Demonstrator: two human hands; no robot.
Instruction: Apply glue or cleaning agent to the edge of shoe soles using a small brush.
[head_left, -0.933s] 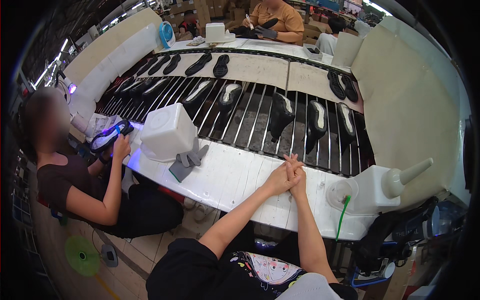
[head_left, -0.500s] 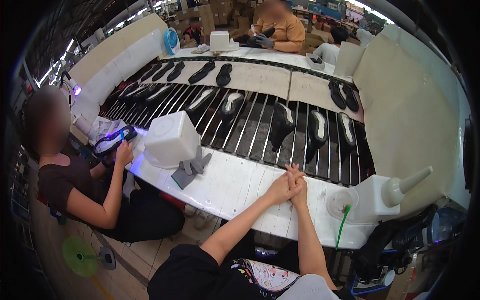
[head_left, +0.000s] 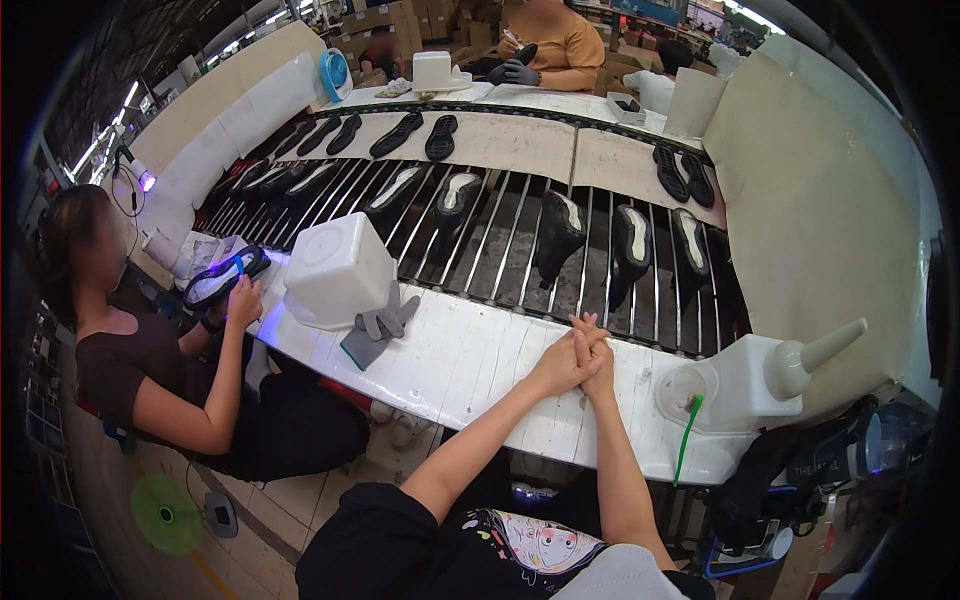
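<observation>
My left hand (head_left: 557,368) and my right hand (head_left: 600,372) are clasped together, fingers interlaced, over the far edge of the white bench (head_left: 470,360). No object shows in either one. Just beyond them runs a rack of metal bars (head_left: 500,240). Black shoes with pale insides lie across these bars; the nearest to my hands are one wedge-shaped shoe (head_left: 558,240) and two more shoes (head_left: 630,250) to its right. A grey glove (head_left: 375,330) lies on the bench to the left of my hands.
A white square container (head_left: 340,270) stands left. At right are a clear cup (head_left: 685,390) with a green-handled tool (head_left: 690,440) and a white nozzled bottle (head_left: 755,380). Black soles (head_left: 440,137) lie on the far belt. A co-worker (head_left: 160,370) at left handles a shoe; another (head_left: 560,50) works opposite.
The view has shifted slightly. My hands stay clasped in the same place. The co-worker opposite has lowered the dark shoe a little; the one at left still works on a shoe.
</observation>
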